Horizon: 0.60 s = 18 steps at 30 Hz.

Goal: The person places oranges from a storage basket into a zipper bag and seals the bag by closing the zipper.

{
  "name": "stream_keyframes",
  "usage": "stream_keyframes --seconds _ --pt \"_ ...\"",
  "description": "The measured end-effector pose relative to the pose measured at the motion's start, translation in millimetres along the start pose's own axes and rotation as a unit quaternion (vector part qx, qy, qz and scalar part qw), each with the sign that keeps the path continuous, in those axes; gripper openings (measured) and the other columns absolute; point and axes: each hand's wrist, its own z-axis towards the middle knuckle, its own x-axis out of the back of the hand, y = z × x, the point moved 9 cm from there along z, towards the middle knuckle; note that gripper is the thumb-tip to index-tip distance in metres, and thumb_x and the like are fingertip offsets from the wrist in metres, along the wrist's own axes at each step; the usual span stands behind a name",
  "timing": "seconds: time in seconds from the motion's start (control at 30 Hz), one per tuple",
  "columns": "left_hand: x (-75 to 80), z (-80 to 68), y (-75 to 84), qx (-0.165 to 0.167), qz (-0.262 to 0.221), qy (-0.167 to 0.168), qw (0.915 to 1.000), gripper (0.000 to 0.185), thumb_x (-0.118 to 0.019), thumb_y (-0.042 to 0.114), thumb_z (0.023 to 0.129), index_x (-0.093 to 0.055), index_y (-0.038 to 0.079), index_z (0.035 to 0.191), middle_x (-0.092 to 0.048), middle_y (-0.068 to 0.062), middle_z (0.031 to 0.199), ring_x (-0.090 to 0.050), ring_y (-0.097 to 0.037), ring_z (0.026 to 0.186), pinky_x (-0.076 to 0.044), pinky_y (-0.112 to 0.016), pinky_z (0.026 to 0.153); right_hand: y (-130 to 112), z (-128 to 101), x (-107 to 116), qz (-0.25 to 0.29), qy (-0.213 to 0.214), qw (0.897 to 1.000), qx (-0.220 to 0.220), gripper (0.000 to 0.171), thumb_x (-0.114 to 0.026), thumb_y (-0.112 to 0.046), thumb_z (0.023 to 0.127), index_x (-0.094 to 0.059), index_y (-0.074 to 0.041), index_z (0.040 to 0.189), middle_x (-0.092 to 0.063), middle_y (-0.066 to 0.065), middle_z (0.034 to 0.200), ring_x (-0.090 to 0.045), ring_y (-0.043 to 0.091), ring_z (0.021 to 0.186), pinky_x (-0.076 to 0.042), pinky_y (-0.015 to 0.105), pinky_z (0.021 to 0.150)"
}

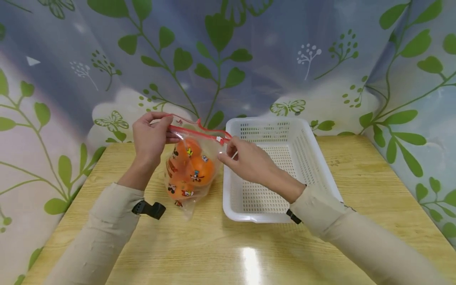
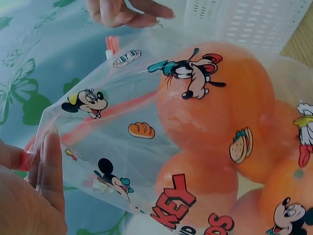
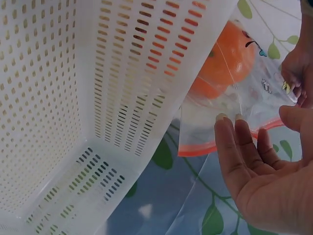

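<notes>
A clear plastic slider bag (image 1: 210,190) printed with cartoon figures holds several oranges (image 1: 203,169). It stands on the table, left of a white basket. Red strips (image 1: 192,132) edge its mouth and look parted in the head view. My left hand (image 1: 151,132) pinches the bag's upper left corner between thumb and fingers. At the right end of the strip, beside the white slider (image 1: 219,139), is my right hand (image 1: 249,158). The right wrist view shows its thumb and bent fingers (image 3: 230,152) apart, close to the bag, with nothing gripped between them.
The white perforated basket (image 1: 230,206) stands right of the bag, under my right forearm, and nothing shows in it. Both rest on a light wooden table (image 1: 199,245). A leaf-patterned curtain (image 1: 270,71) hangs behind the table.
</notes>
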Motion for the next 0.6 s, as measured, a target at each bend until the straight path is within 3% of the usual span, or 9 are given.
stream_keyframes --seconds 0.13,0.27,0.5,0.6 --pt "1.7 -2.5 0.5 -0.004 -0.016 0.008 0.9998 0.014 -0.063 0.008 0.091 -0.060 -0.002 0.100 -0.067 -0.011 0.066 -0.063 -0.018 0.048 -0.055 -0.031 0.050 7 11 0 0.014 -0.018 0.999 -0.023 0.041 -0.053 -0.047 0.095 -0.053 -0.011 0.114 -0.061 0.002 0.099 -0.059 0.016 0.080 -0.049 0.033 0.068" --pt "4.6 -3.9 0.3 -0.003 -0.023 0.017 0.9996 0.013 -0.063 0.008 0.091 -0.060 -0.001 0.101 -0.067 -0.011 0.066 -0.064 -0.018 0.049 -0.055 -0.031 0.051 8 25 -1 0.046 -0.025 0.998 -0.019 0.043 -0.051 -0.044 0.097 -0.058 -0.010 0.123 -0.062 0.002 0.110 -0.060 0.018 0.094 -0.049 0.034 0.079" --pt "6.3 -4.4 0.1 -0.006 -0.029 0.020 0.9994 0.013 -0.062 0.007 0.092 -0.059 -0.001 0.100 -0.067 -0.010 0.065 -0.064 -0.017 0.050 -0.055 -0.032 0.052 5 36 -5 0.083 -0.010 0.996 -0.003 0.027 -0.053 -0.036 0.098 -0.067 -0.012 0.101 -0.064 0.001 0.106 -0.061 0.017 0.094 -0.049 0.031 0.073" --pt "6.3 -4.9 0.0 -0.014 -0.030 0.016 0.9993 0.012 -0.062 0.007 0.091 -0.058 -0.002 0.100 -0.067 -0.011 0.065 -0.064 -0.018 0.049 -0.055 -0.032 0.051 4 38 -7 0.084 -0.005 0.996 0.003 0.028 -0.053 -0.033 0.099 -0.067 -0.011 0.091 -0.067 0.002 0.096 -0.060 0.019 0.077 -0.044 0.029 0.062"
